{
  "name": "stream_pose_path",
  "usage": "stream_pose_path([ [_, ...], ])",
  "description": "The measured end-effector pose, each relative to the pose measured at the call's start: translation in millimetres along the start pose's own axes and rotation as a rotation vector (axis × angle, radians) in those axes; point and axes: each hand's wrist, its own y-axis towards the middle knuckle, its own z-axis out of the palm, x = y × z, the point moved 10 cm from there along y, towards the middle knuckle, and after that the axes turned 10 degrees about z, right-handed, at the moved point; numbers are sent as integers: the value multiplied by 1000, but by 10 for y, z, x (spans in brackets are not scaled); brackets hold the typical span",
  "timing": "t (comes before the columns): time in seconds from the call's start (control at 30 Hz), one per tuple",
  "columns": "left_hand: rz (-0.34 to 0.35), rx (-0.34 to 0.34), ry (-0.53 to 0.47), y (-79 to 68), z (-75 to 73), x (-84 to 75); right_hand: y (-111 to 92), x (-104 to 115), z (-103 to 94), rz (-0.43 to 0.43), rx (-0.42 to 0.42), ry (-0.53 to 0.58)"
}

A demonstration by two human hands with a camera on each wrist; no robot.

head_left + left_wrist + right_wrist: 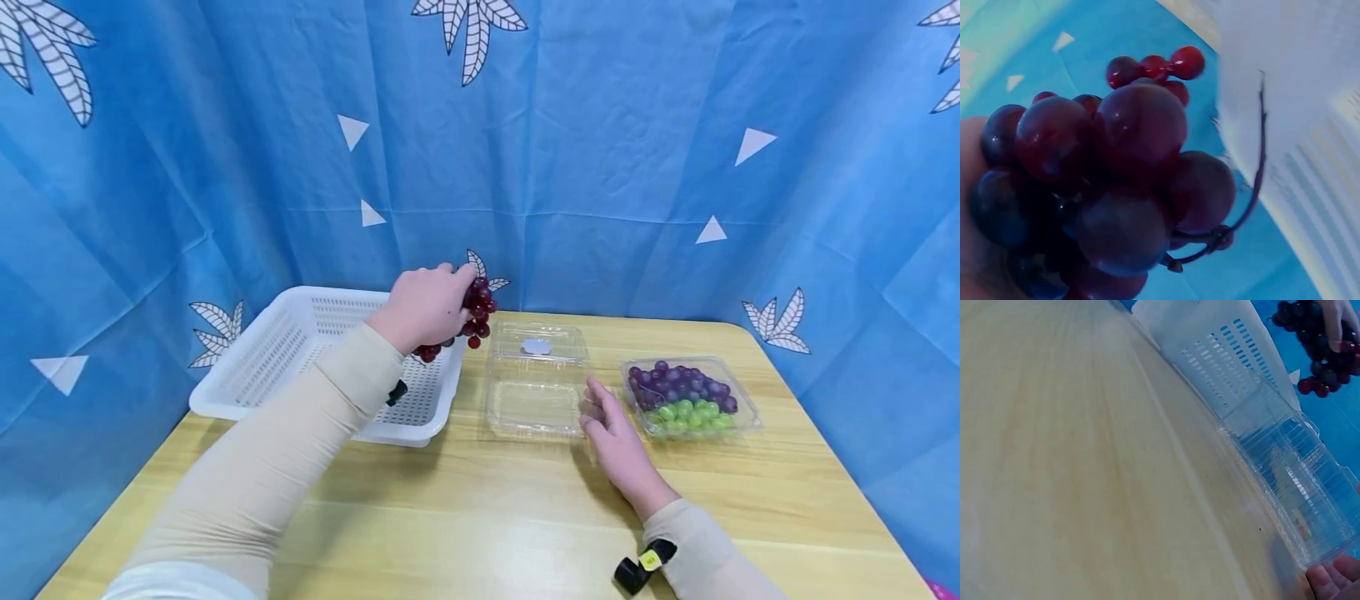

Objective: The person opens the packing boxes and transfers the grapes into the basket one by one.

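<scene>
My left hand [427,308] grips a bunch of dark red grapes [480,312] above the right rim of a white plastic basket [352,313]. Close up in the left wrist view, the grapes [1132,231] fill most of the picture, and a thin bare stem curves out beside them. A clear plastic clamshell box [536,408] lies open on the table, its lid folded back toward the curtain. Beside this box's right edge is my right hand [618,446], its fingers loosely extended. In the right wrist view its fingertips [1329,578] are right at the box's corner.
A closed clear box [745,410] stands to the right, with purple grapes [678,383] and green grapes [690,414] inside. A blue curtain [600,167] hangs behind the wooden table [465,517]. The basket's perforated side is close to the open box.
</scene>
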Motion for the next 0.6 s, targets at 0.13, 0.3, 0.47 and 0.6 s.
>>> stream_pose_path([
  [0.13,-68,31,-18,-15,148,248,-5,27,-19,0,-3,-6],
  [0.3,-141,85,-48,-88,387,467,-69,164,1,-2,13,-3],
  [0.47,-176,157,-83,-138,619,562,-5,17,2,-13,1,-13],
  [0.6,-217,220,-114,-155,800,651,3,-3,2,-17,-6,-24],
])
